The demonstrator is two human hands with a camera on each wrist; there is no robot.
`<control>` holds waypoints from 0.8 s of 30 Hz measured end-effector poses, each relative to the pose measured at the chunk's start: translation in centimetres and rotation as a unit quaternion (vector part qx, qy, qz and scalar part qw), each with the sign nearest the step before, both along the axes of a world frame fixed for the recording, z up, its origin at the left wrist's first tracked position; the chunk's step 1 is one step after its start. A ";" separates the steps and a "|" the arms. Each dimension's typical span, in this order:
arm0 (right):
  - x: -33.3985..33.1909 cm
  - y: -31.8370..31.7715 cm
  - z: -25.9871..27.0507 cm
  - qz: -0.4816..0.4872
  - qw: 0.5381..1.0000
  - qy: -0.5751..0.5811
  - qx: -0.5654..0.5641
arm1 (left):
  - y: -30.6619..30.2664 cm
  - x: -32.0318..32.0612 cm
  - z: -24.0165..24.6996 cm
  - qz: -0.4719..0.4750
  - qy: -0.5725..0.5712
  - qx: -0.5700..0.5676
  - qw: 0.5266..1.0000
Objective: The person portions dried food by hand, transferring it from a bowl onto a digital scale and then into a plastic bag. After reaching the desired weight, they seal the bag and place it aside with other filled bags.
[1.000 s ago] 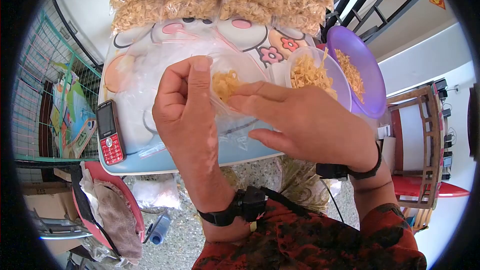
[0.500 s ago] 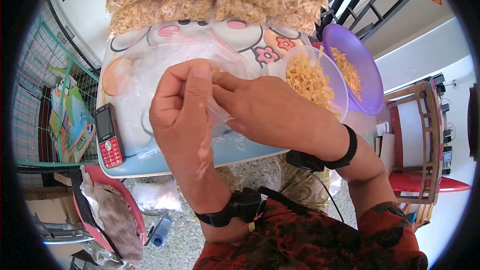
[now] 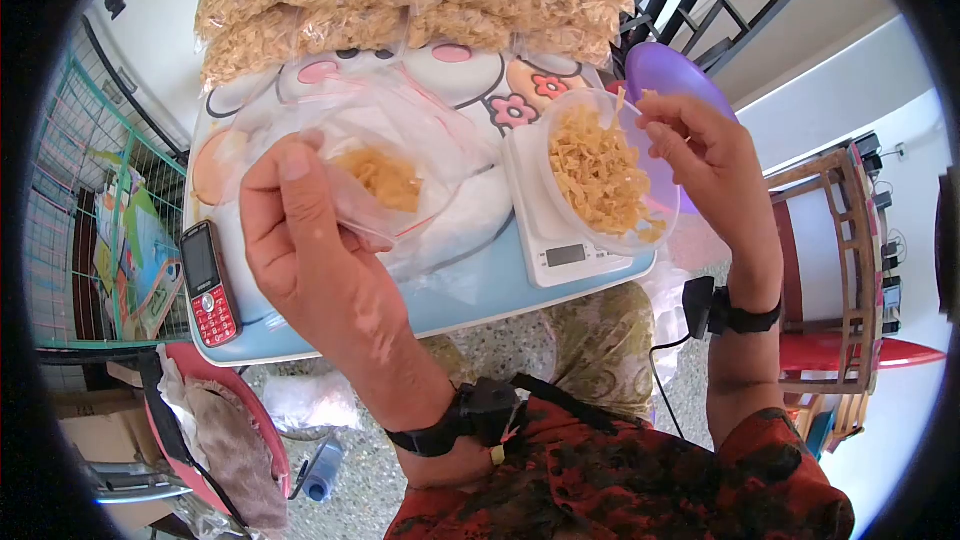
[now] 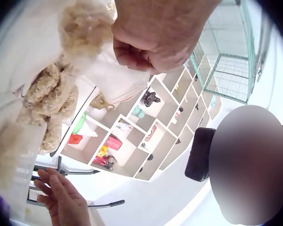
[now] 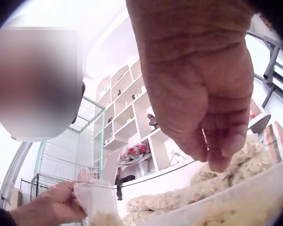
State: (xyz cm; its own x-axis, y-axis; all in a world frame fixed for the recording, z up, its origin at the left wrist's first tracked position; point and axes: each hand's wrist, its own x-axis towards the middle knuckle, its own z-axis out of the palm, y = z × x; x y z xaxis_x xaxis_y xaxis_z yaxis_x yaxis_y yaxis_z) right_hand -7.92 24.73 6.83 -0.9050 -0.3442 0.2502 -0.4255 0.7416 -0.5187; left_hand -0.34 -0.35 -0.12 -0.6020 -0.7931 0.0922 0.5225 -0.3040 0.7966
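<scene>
The left hand (image 3: 312, 225) is gripping a clear plastic bag (image 3: 375, 180) near its edge, its fingers and thumb clamping on the plastic. The bag is hanging over the left part of the tabletop (image 3: 465, 300), and a small heap of yellowish flakes is lying inside it. Loose clear plastic (image 3: 270, 135) is spreading over the tabletop behind that hand.

The right hand (image 3: 712, 155) is hovering at the far right rim of a translucent bowl (image 3: 662, 190). Its fingers are bending loosely, with the thumb standing a little apart from them in the head view; whether a flake is sitting between the fingertips, I cannot tell. Pale yellow flakes (image 3: 598, 175) are filling much of the bowl, which is resting on a white scale (image 3: 545, 240); its display is showing too small to read. A purple basin (image 3: 685, 75) is standing beyond the bowl, partly hiding behind the right hand.

Filled bags (image 3: 350, 0) are lying stacked along the far edge of the tabletop. A red and black phone (image 3: 210, 285) is lying at the left edge, and a green wire cage (image 3: 110, 210) is standing past it. In the left wrist view, white shelves (image 4: 125, 136) are showing small ornaments.
</scene>
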 end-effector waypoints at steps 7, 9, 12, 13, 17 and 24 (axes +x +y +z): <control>-1.4 1.1 -3.4 -0.007 0.999 -0.040 0.009 | 1.2 -0.8 -0.4 -0.045 -0.061 -0.028 0.997; -1.6 0.5 -3.7 -0.001 0.999 -0.029 0.028 | 1.4 -1.0 -0.4 -0.049 -0.064 -0.027 0.996; -1.7 0.1 -4.3 0.014 0.999 -0.005 0.030 | 1.6 -1.2 -0.5 -0.059 -0.066 -0.027 0.996; -1.8 0.1 -4.5 0.013 1.000 -0.023 0.016 | 1.7 -1.2 -0.5 -0.062 -0.067 -0.027 0.995; -1.5 -0.8 -3.7 -0.006 0.996 -0.087 -0.017 | 1.9 -1.3 -0.3 -0.066 -0.073 -0.040 0.994; -1.5 -1.9 -4.3 0.085 0.993 0.048 0.066 | 1.8 -1.2 -0.5 -0.064 -0.070 -0.041 0.995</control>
